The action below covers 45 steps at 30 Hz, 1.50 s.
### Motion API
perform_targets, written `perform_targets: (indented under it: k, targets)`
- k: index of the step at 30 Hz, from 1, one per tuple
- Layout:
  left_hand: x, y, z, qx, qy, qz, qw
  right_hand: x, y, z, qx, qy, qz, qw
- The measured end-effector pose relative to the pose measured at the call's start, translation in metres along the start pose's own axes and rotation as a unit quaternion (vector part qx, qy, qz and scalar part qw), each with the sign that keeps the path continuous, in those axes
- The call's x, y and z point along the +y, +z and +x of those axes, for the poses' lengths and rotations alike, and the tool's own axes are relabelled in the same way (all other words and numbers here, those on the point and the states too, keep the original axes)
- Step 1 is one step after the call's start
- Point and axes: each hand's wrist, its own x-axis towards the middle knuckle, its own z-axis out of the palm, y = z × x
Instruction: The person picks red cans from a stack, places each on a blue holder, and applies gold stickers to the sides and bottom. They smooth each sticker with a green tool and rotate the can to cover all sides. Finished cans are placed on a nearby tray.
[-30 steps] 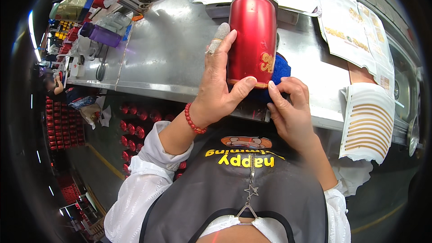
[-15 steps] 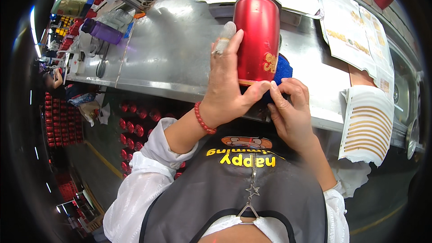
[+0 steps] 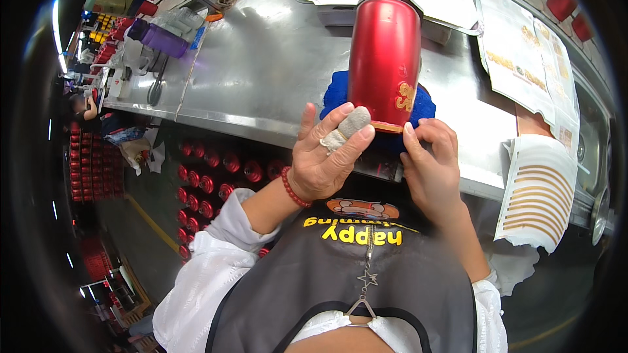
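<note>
A shiny red canister [image 3: 384, 59] lies on a blue cloth [image 3: 337, 93], its dark-rimmed end away from me. Gold decals [image 3: 404, 97] sit low on its right side, and a thin gold strip [image 3: 387, 127] runs along its near edge. At the strip's left end are the thumb and cloth-covered finger of my left hand [image 3: 327, 157], closed together while the other fingers spread. My right hand [image 3: 432, 163] is closed at the strip's right end, thumb against the canister's edge. The fingertips hide both strip ends.
Sheets of gold decals [image 3: 517, 59] lie at the right, beside a white sheet of curved gold strips [image 3: 538, 189] at the table edge. A purple bottle [image 3: 157, 38] lies at the left of the metal table [image 3: 261, 46]. Several red canisters [image 3: 206, 183] stand below.
My left hand has left the canister's left side and come down to its near edge. More blue cloth shows on the left. My right hand stays at the near right edge.
</note>
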Motion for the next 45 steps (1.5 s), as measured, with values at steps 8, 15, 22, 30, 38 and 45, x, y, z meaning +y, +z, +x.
perform_targets:
  k: [8,15,22,30,38,45]
  targets:
    - [-0.004,0.01,0.036,-0.025,0.167,0.062,0.984,0.004,-0.001,-0.004,0.018,0.007,0.01,1.0]
    - [-0.017,0.0,0.018,0.036,0.027,-0.016,0.999,0.003,-0.01,-0.006,-0.001,0.044,0.007,0.999]
    - [-0.018,-0.003,0.022,0.04,0.166,0.053,0.984,0.0,-0.01,-0.002,-0.053,0.05,0.019,0.997]
    - [-0.006,0.015,0.004,0.042,0.063,-0.082,0.994,-0.012,-0.012,0.008,-0.075,0.035,-0.026,0.996]
    - [0.003,0.024,-0.032,0.062,-0.087,-0.161,0.981,-0.024,-0.01,0.016,-0.043,-0.009,-0.072,0.996]
    - [-0.005,0.005,0.007,0.078,0.099,-0.05,0.991,-0.02,-0.017,0.009,0.018,0.069,-0.031,0.997]
